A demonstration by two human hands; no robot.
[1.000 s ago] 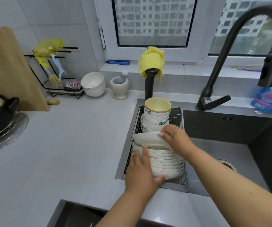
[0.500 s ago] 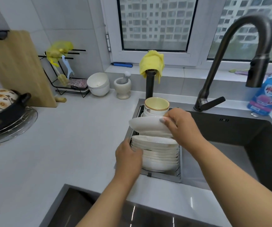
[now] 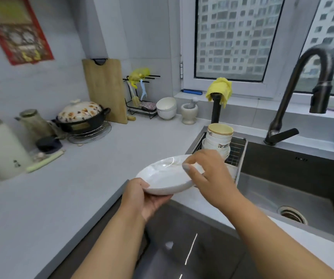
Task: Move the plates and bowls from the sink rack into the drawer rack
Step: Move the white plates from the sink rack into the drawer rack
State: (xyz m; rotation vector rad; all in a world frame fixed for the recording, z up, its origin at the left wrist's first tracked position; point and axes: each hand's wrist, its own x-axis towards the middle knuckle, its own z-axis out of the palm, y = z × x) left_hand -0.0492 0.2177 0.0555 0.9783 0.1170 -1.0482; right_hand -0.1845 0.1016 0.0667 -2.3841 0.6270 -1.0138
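Head view: plate [image 3: 165,178] between both hands' fingers [image 3: 190,171].

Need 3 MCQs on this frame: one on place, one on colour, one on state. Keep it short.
1. Where is the white plate?
A. in the sink rack
B. held above the counter edge
C. on the windowsill

2. What colour is the cloth draped on the black post?
A. yellow
B. red
C. blue

3. How is the plate held?
A. left hand only
B. right hand only
C. both hands

Key: 1 B, it is clear of the sink rack. 2 A, plainly yellow. 3 C, left hand under the near rim, right hand on the far rim.
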